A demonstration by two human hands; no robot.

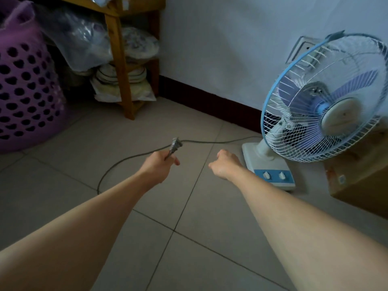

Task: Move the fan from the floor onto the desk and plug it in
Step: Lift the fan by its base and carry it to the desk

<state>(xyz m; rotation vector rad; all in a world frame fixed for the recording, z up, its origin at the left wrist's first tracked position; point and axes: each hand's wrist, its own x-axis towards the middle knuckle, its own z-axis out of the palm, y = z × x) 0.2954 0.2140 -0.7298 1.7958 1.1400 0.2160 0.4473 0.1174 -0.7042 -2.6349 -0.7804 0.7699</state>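
A white table fan (pixel 323 97) with a blue-rimmed wire cage and purple blades stands on the tiled floor at the right, by the wall. Its base (pixel 270 166) carries a blue panel with two knobs. A grey cord (pixel 130 158) loops over the tiles from the fan to my left hand (pixel 161 164), which grips the cord just behind the grey plug (pixel 175 145). My right hand (pixel 225 164) hovers a little left of the fan's base with its fingers curled, holding nothing. A wall socket (pixel 302 49) shows behind the cage's top.
A purple perforated laundry basket (pixel 25 91) fills the left. A wooden shelf unit (pixel 121 64) with bags and stacked dishes stands at the back. A cardboard box (pixel 361 179) sits right of the fan's base. A dark skirting board (pixel 210 101) runs along the wall.
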